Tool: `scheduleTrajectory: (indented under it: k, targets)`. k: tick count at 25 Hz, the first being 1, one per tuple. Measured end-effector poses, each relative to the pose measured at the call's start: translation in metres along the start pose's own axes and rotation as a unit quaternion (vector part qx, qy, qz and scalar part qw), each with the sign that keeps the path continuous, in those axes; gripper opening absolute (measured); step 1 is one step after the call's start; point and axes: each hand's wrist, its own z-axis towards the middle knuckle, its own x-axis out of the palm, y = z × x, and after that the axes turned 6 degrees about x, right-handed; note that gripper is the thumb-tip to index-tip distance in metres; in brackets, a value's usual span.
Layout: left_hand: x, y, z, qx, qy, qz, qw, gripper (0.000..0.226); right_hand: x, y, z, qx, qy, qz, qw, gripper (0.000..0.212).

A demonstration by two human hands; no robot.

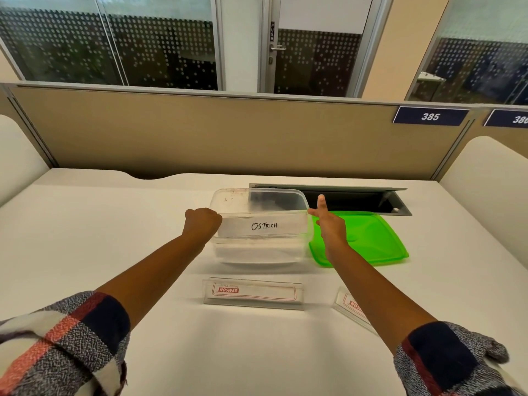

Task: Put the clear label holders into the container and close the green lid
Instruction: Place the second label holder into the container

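Observation:
A clear plastic container stands open in the middle of the white desk. Across its top lies a clear label holder with a card reading "OSTRICH". My left hand grips the holder's left end with curled fingers. My right hand touches its right end with the fingers straight and one pointing up. The green lid lies flat on the desk right of the container, partly under my right hand. A second label holder lies in front of the container. A third label holder lies at the right, partly hidden by my forearm.
An open grey cable tray is sunk into the desk behind the container and lid. A tan partition closes off the back, with white side screens at left and right.

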Motion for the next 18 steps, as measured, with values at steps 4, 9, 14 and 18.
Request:
scheduleTrajectory:
  k: [4, 9, 14, 18]
  targets:
    - [0.006, 0.004, 0.006, -0.076, -0.054, 0.055, 0.994, 0.038, 0.001, -0.007, 0.0, -0.016, -0.004, -0.06, 0.998, 0.06]
    - [0.011, 0.009, 0.008, -0.075, -0.016, 0.105, 0.992, 0.04, 0.005, -0.011, 0.0, -0.069, -0.025, -0.12, 0.99, 0.065]
    - [0.019, 0.01, -0.001, -0.006, 0.017, 0.229, 0.973, 0.052, 0.011, -0.012, -0.003, -0.098, -0.06, -0.29, 0.95, 0.063]
    - [0.026, 0.012, -0.003, 0.023, 0.044, 0.271, 0.961, 0.052, 0.018, -0.014, -0.009, -0.094, -0.063, -0.341, 0.933, 0.06]
